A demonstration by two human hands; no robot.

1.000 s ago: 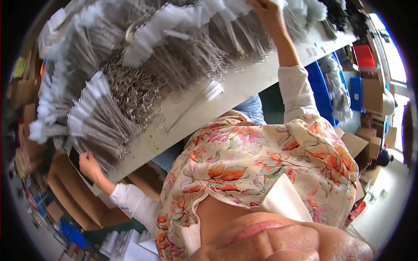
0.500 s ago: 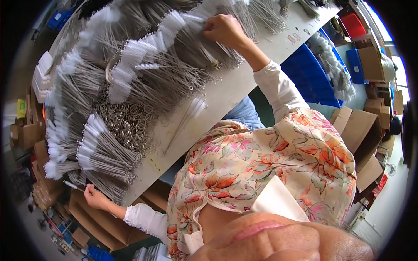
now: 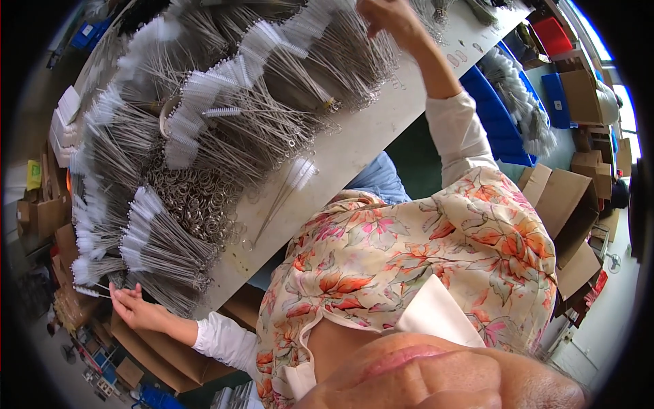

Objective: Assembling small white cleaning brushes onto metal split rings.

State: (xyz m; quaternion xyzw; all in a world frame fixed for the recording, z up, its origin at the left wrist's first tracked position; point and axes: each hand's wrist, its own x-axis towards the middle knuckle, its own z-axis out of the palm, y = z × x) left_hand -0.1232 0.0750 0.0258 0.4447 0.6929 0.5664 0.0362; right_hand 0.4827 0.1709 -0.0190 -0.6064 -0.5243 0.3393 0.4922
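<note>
Across the pale table, we saw thick bundles of white-tipped wire brushes fanned out, and beside them a heap of metal rings. The right hand hovered over the far bundles, fingers bent; we could not tell whether they gripped anything. At the table's left end, the left hand pinched the stem of a single brush, whose bristles pointed left, its long axis running nearly crosswise. Smallest, we noticed a pale label on a blue bin, its writing illegible.
</note>
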